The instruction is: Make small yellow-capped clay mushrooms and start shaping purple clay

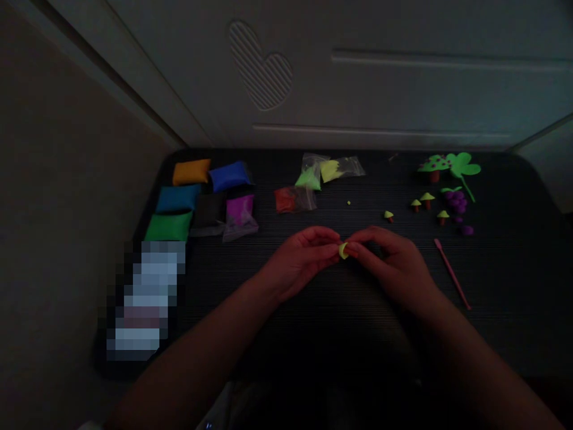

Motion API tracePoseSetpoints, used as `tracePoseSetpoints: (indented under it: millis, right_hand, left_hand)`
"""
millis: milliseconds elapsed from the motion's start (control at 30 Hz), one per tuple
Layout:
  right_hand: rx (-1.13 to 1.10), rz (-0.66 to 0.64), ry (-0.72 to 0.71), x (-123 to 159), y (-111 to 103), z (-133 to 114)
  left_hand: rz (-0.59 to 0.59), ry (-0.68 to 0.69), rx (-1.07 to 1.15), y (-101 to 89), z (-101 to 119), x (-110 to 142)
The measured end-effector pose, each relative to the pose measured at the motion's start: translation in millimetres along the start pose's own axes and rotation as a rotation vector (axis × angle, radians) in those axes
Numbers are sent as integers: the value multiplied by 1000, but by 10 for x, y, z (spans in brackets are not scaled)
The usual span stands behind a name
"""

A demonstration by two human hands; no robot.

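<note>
Between my hands, above the middle of the dark table, is a small clay mushroom with a yellow cap and an orange-brown stem. My left hand pinches the cap side with its fingertips. From the right, my right hand has its thumb and fingers closed on the stem side. Beyond my hands lies a tiny yellow clay bit. Another clay mushroom rests just past my right hand, tipped on its side. The fingers partly hide the held piece.
Clay packets stand at left, among them a blue packet and a purple packet. Opened bags, one with red clay, lie at the back. At right are clay grapes, a green clover, several mushrooms and a pink tool.
</note>
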State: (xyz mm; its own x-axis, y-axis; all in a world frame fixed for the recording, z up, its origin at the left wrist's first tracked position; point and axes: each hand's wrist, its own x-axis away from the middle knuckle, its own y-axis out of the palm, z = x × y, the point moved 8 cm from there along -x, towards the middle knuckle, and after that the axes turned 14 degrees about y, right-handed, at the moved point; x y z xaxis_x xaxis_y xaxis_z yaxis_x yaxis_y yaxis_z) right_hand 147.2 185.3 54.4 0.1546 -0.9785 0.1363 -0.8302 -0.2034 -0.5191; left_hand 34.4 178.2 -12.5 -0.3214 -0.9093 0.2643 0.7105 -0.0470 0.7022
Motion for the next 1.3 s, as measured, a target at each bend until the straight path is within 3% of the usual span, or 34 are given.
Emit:
tracePoseSetpoints:
  millis: [1300]
  right_hand:
    - [-72,-31,102,-21,20,75]
  left_hand:
    - [-7,27,11,8,24,-4]
